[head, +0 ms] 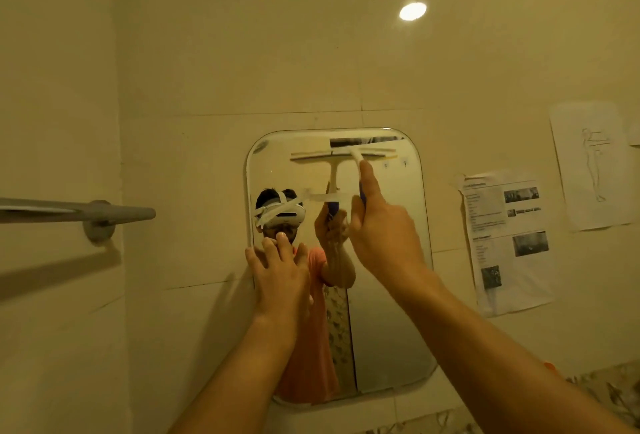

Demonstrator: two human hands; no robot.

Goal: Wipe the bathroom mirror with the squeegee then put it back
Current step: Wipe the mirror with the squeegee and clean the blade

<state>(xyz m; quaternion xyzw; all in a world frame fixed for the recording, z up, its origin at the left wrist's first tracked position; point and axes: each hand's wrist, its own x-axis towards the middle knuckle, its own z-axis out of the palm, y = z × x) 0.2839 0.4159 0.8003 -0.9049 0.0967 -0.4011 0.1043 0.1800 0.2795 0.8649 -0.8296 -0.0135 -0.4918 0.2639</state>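
From the head view, we look up at a rounded mirror (391, 329) fixed to a pale tiled wall. The right grip (384, 225) is raised in front of the glass and curled round the blue handle of the squeegee (356, 157), with the forefinger stretched up along the white neck. The squeegee's blade lies level against the glass close under the mirror's top edge, towards the right side, and its reflection shows just beside it.

The left grip (280, 267) holds nothing. Its fingers are straight and spread, laid on the mirror's left edge at about mid-height, with the fingertips on the glass.

In the reflection we make out a white headset (282, 215) and an orange shirt (315, 329).

To the left, a grey towel rail (104, 212) sticks out from the wall and throws a shadow below it. To the right of the mirror hangs a printed sheet (509, 243) with small photographs, and further right a sheet with a line sketch (592, 163) of a figure. High on the wall a bright round light (412, 11) glows.
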